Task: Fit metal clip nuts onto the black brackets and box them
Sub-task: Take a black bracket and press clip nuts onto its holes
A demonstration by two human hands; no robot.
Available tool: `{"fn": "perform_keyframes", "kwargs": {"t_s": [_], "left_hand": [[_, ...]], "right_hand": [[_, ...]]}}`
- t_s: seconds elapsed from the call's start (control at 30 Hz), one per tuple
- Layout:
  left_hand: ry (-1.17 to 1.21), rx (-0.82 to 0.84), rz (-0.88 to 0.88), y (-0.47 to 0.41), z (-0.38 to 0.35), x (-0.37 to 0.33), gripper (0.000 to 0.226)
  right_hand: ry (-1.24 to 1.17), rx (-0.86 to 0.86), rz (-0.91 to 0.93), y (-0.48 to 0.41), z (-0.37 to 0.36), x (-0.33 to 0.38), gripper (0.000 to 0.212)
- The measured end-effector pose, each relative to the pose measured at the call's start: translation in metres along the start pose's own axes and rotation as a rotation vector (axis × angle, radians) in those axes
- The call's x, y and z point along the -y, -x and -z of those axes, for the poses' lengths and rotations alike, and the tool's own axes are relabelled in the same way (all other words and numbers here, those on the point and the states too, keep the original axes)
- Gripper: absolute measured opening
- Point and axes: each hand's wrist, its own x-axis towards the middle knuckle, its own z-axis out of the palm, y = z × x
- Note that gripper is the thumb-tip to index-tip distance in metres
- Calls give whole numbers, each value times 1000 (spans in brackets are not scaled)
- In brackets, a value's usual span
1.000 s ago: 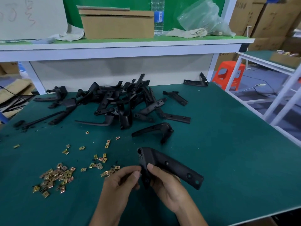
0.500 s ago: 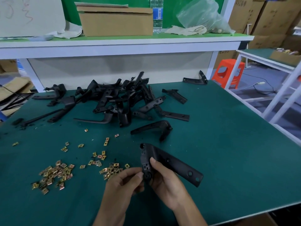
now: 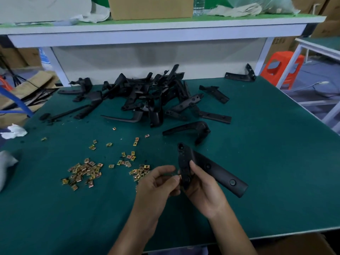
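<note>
My right hand (image 3: 204, 192) grips a black L-shaped bracket (image 3: 217, 170) near its bend, above the green table. My left hand (image 3: 156, 184) has its fingers curled, its fingertips pinched together against the bracket's short end; whatever they pinch is hidden. Loose brass clip nuts (image 3: 82, 172) lie scattered to the left, a smaller cluster (image 3: 140, 172) just beyond my left hand. A pile of black brackets (image 3: 152, 100) lies at the back of the table, and a single bracket (image 3: 189, 128) rests just past the held one.
The green table (image 3: 266, 172) ends at a front edge near me. A white shelf (image 3: 165, 28) with a cardboard box (image 3: 150, 8) runs above the back. An orange stool (image 3: 283, 67) stands at the right. Another brown box (image 3: 294, 244) shows below the front edge.
The view has tilted down slightly. My left fingertips have closed in against the bracket's short end. My right hand keeps holding the bracket, now turned a little more upright.
</note>
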Motion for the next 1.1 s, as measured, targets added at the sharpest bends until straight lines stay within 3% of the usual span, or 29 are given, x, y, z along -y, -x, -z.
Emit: {"fn": "perform_keyframes", "kwargs": {"t_s": [0.2,0.27,0.37,0.63,0.77,0.9,1.0,1.1], "left_hand": [[132,0,25,-2,1,3,18],[182,-17,25,-2,2,4,16],[169,-11,8,-4,2,3,17],[59,91,-60,-5,-1,3,17],[-251,106,-186,-13,7,5,13],[-996,-144,-512,-44,37,4,13],[-1352,-159,-447,-66,61,7,18],[-1353,-114,-380,-74,64,2,15]], "right_hand": [[37,50,-15,3,0,-1,18],[50,82,-18,3,0,-1,30],[94,116,-19,4,-2,-2,44],[131,154,-14,5,-4,-3,43],[120,80,-9,2,-1,-4,36],[-27,-37,30,-2,0,1,23],[-69,-68,37,-3,0,3,20],[-59,-69,-1,-2,0,2,19]]}}
